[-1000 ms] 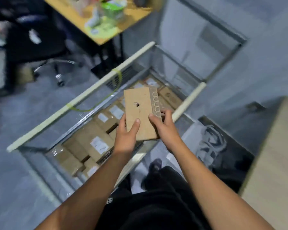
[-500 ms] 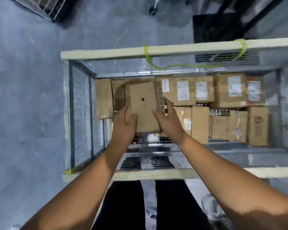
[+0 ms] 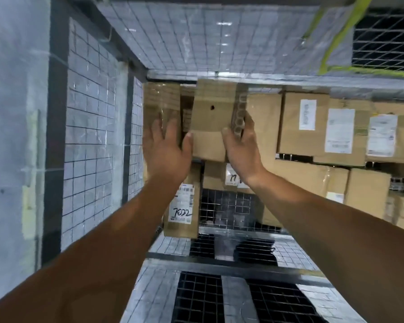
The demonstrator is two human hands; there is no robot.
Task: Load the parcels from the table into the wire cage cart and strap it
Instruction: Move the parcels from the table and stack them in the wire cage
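The right hand (image 3: 243,150) pinches the flat cardboard parcel (image 3: 210,120) by its right edge inside the wire cage cart (image 3: 91,113), over stacked boxes (image 3: 313,127). The left hand (image 3: 166,152) is blurred, its fingers spread straight, thumb against the parcel's left edge.

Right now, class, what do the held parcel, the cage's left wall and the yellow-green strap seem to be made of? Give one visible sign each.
Held parcel: matt brown cardboard; a ribbed, layered edge shows beside the right hand. Cage wall: metal wire grid, seemingly wrapped in glossy clear film, given glints and creases. Strap: a flat band, perhaps woven or plastic; too blurred to settle.
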